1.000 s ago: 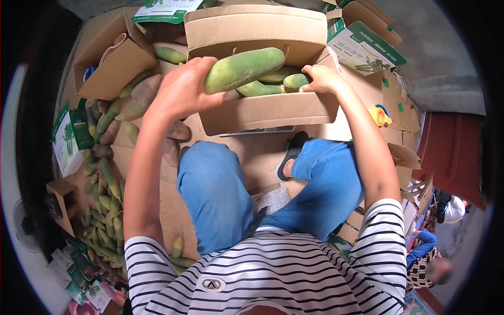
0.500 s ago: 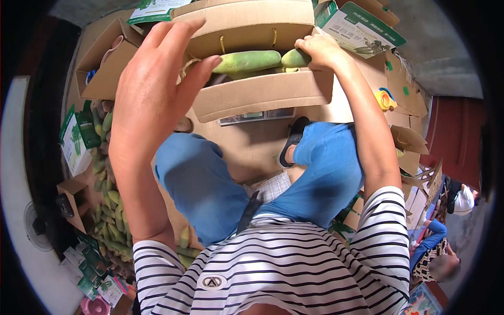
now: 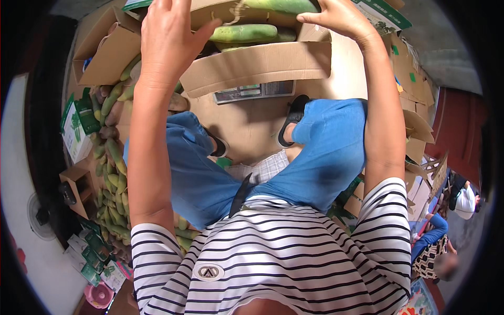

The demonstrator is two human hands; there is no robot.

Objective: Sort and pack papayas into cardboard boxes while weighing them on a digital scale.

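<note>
An open cardboard box [image 3: 262,63] stands in front of my knees, with long green fruits [image 3: 244,32] lying inside it. My left hand [image 3: 168,37] is raised over the box's left side, fingers spread and empty, thumb close to a fruit. My right hand [image 3: 341,16] lies at the box's right rim with its fingers stretched toward another green fruit [image 3: 283,5] at the picture's top edge. That hand is partly cut off by the picture's top edge.
The box sits on a flat scale [image 3: 252,90]. A pile of green fruits [image 3: 113,157] runs along my left, beside an open box [image 3: 105,47] and green-and-white flat cartons [image 3: 76,126]. More cartons stack on the right, where another person [image 3: 436,236] crouches.
My left hand had a long green fruit over the box a second ago; the fruit now lies in the box and the hand is lifted and empty. The view has tilted down.
</note>
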